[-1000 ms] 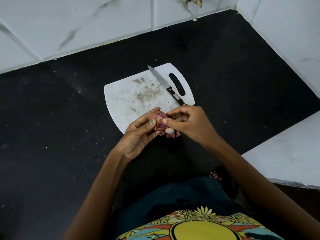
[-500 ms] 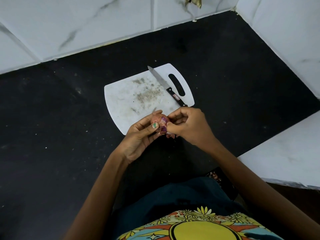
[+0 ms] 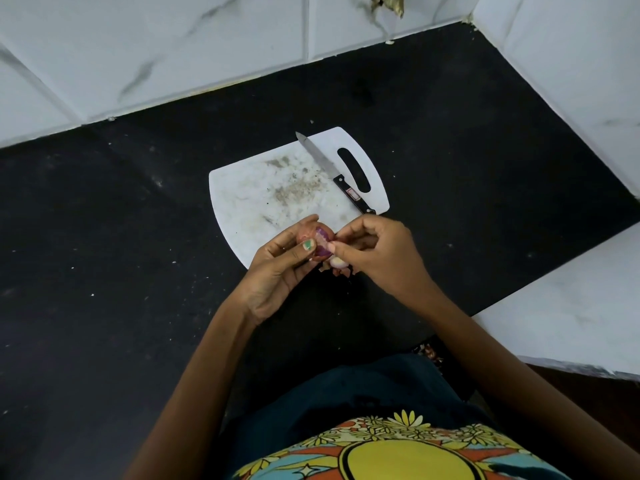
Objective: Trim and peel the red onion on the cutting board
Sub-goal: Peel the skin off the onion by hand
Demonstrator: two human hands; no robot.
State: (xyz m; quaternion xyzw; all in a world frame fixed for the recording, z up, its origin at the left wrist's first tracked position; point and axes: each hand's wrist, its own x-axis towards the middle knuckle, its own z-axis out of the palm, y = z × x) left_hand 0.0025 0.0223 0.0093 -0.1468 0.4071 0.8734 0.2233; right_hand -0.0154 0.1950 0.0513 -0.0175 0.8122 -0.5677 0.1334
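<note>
Head view, looking down at a black surface (image 3: 104, 271) bounded by white marbled wall tiles (image 3: 173, 46) at the far edge and on the right.

White cutting board (image 3: 249, 195) lies flat on the surface, handle slot toward the right. Its middle is stained with greyish-brown smears and specks. Knife (image 3: 334, 173) lies flat on the board just beside the handle slot, blade tip pointing away from the person, black handle toward the near edge of the board.

Red onion (image 3: 320, 240) is held off the board, above its near edge, between both hands. Part of the purple flesh shows; the left side still carries reddish-brown skin.

Left hand (image 3: 277, 271): grip closed around the onion, fingers curled behind it, thumb with a green-painted nail pressed on the front.

Right hand (image 3: 377, 254): grip closed on the onion's right side, thumb and curled fingers pinching at the skin there.

Pale trimmed onion end (image 3: 337, 262) and a few reddish skin scraps (image 3: 325, 268) lie below the hands at the near edge of the board; whether on the board or on the surface I cannot tell.

Near the bottom, dark cloth and a bright yellow-and-orange floral print garment (image 3: 398, 452).
</note>
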